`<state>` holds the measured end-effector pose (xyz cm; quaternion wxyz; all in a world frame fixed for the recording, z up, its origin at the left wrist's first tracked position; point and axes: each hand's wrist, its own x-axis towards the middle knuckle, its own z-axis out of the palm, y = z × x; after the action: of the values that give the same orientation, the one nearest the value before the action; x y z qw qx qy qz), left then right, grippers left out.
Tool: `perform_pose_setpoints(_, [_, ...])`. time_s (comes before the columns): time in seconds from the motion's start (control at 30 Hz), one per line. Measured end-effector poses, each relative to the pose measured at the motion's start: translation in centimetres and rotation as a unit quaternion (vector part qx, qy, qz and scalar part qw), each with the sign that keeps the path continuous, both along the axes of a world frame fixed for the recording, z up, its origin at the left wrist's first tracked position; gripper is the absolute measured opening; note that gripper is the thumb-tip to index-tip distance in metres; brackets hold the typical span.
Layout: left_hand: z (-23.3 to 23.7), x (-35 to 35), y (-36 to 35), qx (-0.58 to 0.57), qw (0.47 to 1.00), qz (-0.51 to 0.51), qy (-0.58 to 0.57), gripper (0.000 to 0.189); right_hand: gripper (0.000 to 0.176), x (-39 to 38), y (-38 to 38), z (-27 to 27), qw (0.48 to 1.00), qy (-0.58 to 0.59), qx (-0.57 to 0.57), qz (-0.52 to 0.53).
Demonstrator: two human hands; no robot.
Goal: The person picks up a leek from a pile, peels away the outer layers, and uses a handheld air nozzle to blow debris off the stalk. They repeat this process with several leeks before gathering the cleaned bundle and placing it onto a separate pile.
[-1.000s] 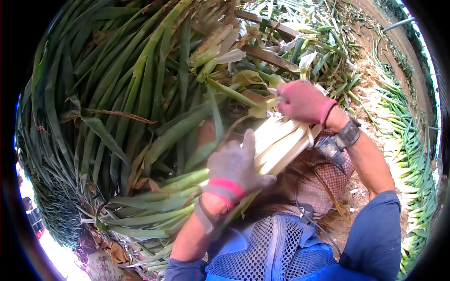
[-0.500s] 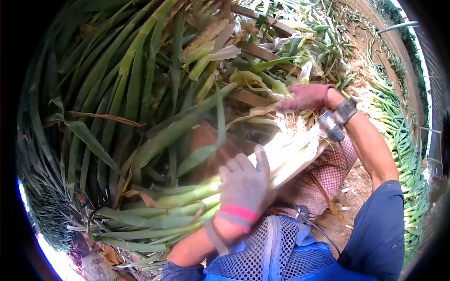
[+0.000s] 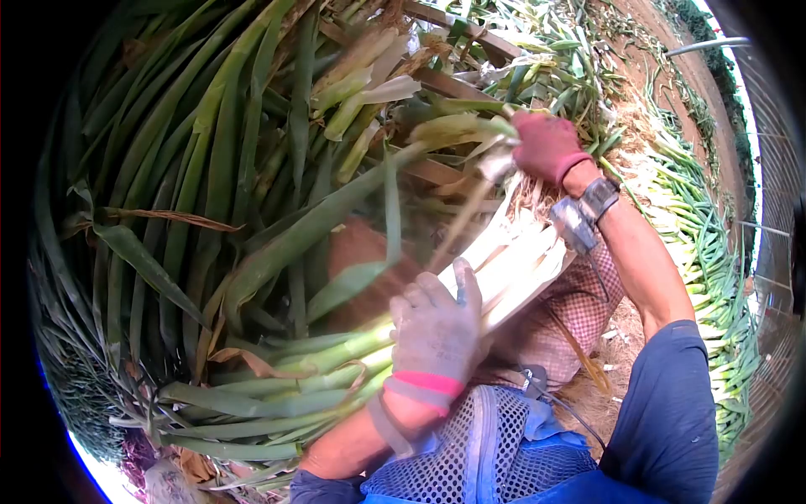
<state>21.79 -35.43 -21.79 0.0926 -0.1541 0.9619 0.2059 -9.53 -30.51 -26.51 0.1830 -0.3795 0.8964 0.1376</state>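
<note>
Across my lap lies a bundle of long green onions (image 3: 495, 277), white root ends up and to the right, green leaves down and to the left. My left hand (image 3: 435, 323), in a grey glove with a pink cuff, wraps over the bundle where white turns green. Just beyond the root ends, my right hand (image 3: 550, 149), in a dark red glove, is closed on pale leaf scraps (image 3: 497, 160); they are blurred, and its fingertips are partly hidden. Stringy roots (image 3: 529, 197) hang just below that hand. A small device (image 3: 575, 220) is strapped at my right wrist.
A big heap of untrimmed green onions (image 3: 185, 151) fills the left side. Wooden slats (image 3: 453, 88) show among leaf waste (image 3: 546, 50) at the top. A long row of onions (image 3: 705, 294) lies along the right. A cable (image 3: 579, 410) runs beside my blue mesh vest (image 3: 445, 445).
My right hand has moved slightly up and closed from a looser, more stretched pose, with leaf scraps now in it. My left hand stays on the bundle.
</note>
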Motion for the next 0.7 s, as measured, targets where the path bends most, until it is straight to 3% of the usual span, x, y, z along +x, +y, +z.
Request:
perform_pose_setpoints(0.07, [0.0, 0.0, -0.1, -0.001, 1.000, 0.005, 0.010, 0.106, 0.032, -1.7, 0.6, -0.2, 0.998, 0.031, -0.053, -0.001])
perform_pose_setpoints(0.23, [-0.1, 0.1, -0.2, -0.033, 0.998, 0.028, 0.047, 0.100, 0.036, -2.9, -0.3, 0.0, 0.995, 0.080, -0.049, -0.016])
perform_pose_setpoints(0.3, [0.0, 0.6, -0.2, -0.032, 0.999, 0.026, 0.034, 0.100, 0.037, -4.5, 0.1, 0.9, 0.989, 0.088, -0.080, -0.082])
perform_pose_setpoints(0.33, [0.0, 0.9, -0.1, -0.028, 0.999, 0.024, 0.019, 0.099, 0.039, -9.5, 1.4, 0.4, 0.970, 0.205, -0.045, -0.119])
perform_pose_setpoints(0.37, [0.2, 1.5, -0.2, -0.030, 0.999, 0.027, 0.020, 0.099, 0.041, -17.8, 6.3, 0.3, 0.938, 0.331, -0.090, -0.054])
perform_pose_setpoints(0.4, [0.6, 2.2, -0.2, -0.008, 1.000, 0.023, 0.016, 0.099, 0.046, -30.6, 11.8, 3.4, 0.932, 0.359, 0.024, 0.045])
perform_pose_setpoints(0.43, [0.8, 2.6, -0.1, 0.018, 1.000, 0.014, 0.011, 0.099, 0.051, -27.3, 10.8, 12.7, 0.940, 0.315, 0.109, 0.072])
perform_pose_setpoints(0.47, [0.6, 2.5, -0.1, 0.011, 1.000, 0.001, 0.011, 0.100, 0.055, -29.7, 12.9, 16.7, 0.925, 0.306, -0.139, -0.176])
perform_pose_setpoints(0.5, [0.5, 2.0, -0.2, 0.011, 1.000, -0.004, 0.017, 0.100, 0.059, -28.8, 13.2, 19.7, 0.915, 0.343, -0.122, -0.174])
perform_pose_setpoints(0.57, [0.4, 1.3, -0.1, 0.054, 0.997, -0.029, -0.038, 0.102, 0.061, -23.7, 12.2, 20.1, 0.922, 0.349, -0.098, -0.139])
perform_pose_setpoints(0.63, [0.5, 0.9, -0.2, 0.044, 0.998, -0.023, -0.041, 0.105, 0.068, -19.5, 10.9, 16.9, 0.950, 0.281, -0.129, -0.046])
perform_pose_setpoints(0.7, [0.4, 1.3, -0.1, 0.035, 0.999, -0.015, -0.002, 0.105, 0.075, -12.6, 7.8, 11.3, 0.947, 0.197, -0.220, 0.123])
